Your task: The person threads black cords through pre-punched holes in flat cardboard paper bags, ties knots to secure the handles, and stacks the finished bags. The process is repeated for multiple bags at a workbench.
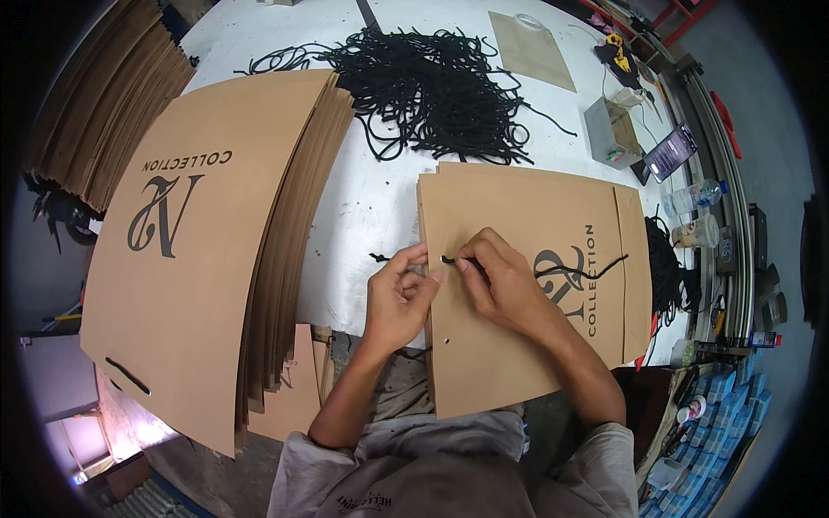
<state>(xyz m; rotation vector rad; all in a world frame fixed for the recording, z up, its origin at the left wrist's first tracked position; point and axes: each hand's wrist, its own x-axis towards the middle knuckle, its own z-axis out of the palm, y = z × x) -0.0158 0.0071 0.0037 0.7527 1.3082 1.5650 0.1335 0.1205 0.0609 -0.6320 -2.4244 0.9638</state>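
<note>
On a white table (363,198), two hands thread black cord (580,274) through a brown paper bag (509,345).
Left hand (399,298) and right hand (503,278) fingers pinch the cord narrowly at a punched hole (444,259).

Tall stack of brown paper bags (199,233), heap of black cords (432,86), phone (671,151), water bottle (695,197)

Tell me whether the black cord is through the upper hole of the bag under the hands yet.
Partly in: the black cord enters the upper hole, pinched there by the right hand. The lower hole is empty.
</note>
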